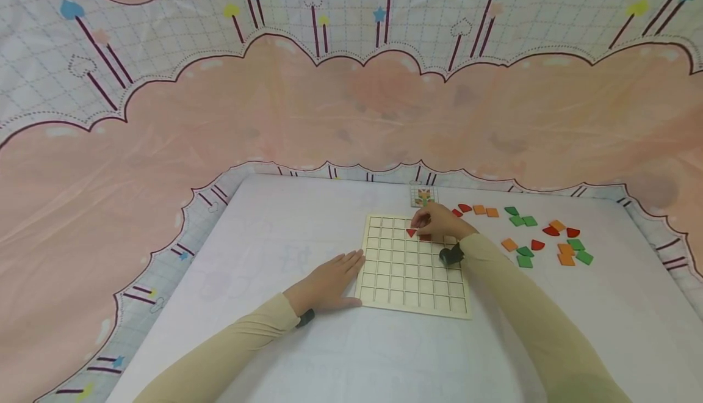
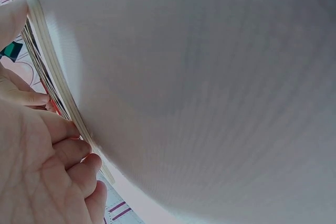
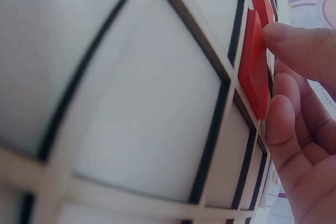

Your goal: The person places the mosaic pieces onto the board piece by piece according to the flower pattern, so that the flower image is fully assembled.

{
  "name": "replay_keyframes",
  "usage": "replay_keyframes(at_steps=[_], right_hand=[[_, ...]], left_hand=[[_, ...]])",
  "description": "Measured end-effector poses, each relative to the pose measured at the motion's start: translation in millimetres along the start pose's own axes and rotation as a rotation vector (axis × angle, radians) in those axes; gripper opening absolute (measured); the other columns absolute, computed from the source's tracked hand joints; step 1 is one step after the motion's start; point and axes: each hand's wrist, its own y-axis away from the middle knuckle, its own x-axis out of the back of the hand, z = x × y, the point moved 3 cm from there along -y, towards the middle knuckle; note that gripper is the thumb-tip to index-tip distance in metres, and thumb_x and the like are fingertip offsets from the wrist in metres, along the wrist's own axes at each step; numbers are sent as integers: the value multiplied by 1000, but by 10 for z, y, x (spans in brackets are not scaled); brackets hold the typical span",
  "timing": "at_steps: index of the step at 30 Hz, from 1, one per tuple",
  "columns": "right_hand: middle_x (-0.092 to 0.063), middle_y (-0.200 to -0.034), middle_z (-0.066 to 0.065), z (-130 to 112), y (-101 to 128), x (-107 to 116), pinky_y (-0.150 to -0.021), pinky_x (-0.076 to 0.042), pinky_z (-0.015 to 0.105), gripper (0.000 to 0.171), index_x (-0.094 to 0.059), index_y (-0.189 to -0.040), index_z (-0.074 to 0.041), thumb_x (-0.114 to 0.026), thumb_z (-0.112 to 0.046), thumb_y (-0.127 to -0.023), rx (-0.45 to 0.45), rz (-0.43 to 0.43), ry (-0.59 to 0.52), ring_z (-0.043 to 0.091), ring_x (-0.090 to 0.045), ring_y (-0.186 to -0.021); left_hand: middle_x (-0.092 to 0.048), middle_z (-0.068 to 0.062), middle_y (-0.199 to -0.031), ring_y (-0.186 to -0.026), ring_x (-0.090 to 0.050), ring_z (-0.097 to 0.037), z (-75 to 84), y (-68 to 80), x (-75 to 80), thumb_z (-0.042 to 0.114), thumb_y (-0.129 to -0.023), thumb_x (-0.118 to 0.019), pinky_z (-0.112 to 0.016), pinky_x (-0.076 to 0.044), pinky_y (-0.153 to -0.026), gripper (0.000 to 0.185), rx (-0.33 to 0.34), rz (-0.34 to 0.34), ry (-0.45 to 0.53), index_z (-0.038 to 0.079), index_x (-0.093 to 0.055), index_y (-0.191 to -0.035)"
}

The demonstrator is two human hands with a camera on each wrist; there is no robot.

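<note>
A pale wooden grid board (image 1: 411, 309) lies on the white table. My left hand (image 1: 328, 281) is against its left edge, fingertips at the rim and thumb near the lower-left corner. At the board's upper part, my right hand (image 1: 436, 221) pinches a small red piece (image 1: 411, 232) that looks triangular from above. A second red piece (image 3: 253, 66) sits in the grid right beside it, partly covered by the hand in the head view. The thumb touches the red pieces in the right wrist view, with the other fingers curled near the lower end of the nearer one.
A small card with a coloured pattern (image 1: 424, 197) lies behind the board. To the right are scattered orange squares (image 1: 509, 245), green pieces (image 1: 524, 261) and red rounded pieces (image 1: 573, 232). A patterned cloth (image 1: 340, 116) hangs behind the table.
</note>
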Motion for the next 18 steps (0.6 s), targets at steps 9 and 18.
replay_keyframes(at_steps=[9, 18], right_hand=[[-67, -89, 13, 57, 134, 196, -74, -54, 22, 17, -70, -97, 0, -71, -7, -82, 61, 30, -149, 9, -60, -77], [-63, -113, 25, 209, 496, 661, -78, -49, 16, 33, -62, -115, 6, -67, -9, -86, -67, 99, -233, 5, -60, -87]], left_hand=[[-16, -12, -158, -146, -18, -23, 3, -8, 4, 62, -90, -44, -36, -20, -120, 89, -3, 15, 12, 3, -18, -150], [-15, -11, -158, -146, -17, -22, 3, 6, 3, 63, -89, -43, -35, -20, -120, 89, 5, 8, 11, 4, -17, -150]])
